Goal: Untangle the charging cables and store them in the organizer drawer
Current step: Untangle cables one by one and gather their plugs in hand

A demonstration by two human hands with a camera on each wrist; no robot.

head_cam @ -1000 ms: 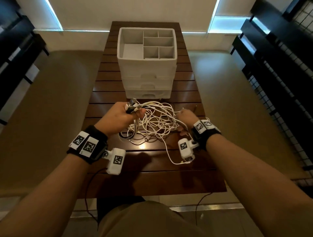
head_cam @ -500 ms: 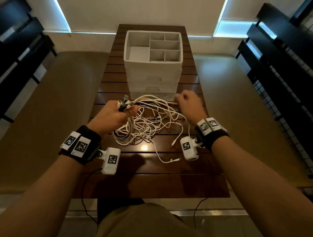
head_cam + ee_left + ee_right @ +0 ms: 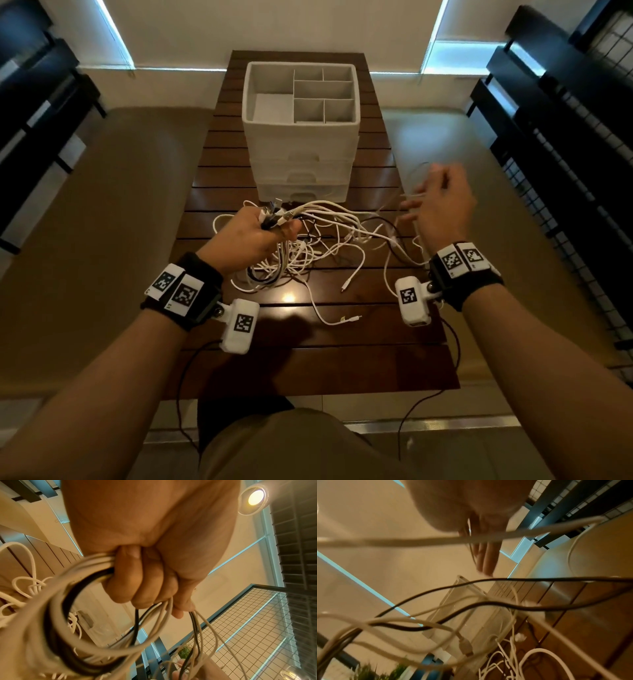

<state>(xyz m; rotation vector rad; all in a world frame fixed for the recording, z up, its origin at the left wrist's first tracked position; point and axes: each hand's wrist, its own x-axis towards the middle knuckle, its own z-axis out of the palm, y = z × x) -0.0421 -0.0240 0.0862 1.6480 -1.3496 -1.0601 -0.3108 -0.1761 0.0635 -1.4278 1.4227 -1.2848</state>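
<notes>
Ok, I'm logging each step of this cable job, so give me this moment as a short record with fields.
left hand: left hand grips a bunch of cable ends, fist closed
right hand: right hand raised to the right of the table, fingers extended, blurred; thin white strands cross them
cables: tangle still knotted on the table
organizer: organizer top tray empty, drawers shut
stored: none yet

On the table (image 3: 373, 363), an organizer (image 3: 301, 147) stands toward the far end, with a tangle of cables (image 3: 318, 246) lying just in front of it. The left hand (image 3: 246, 236) is over the tangle's left side, the right hand (image 3: 442, 205) raised at its right, near the table's right edge.
</notes>
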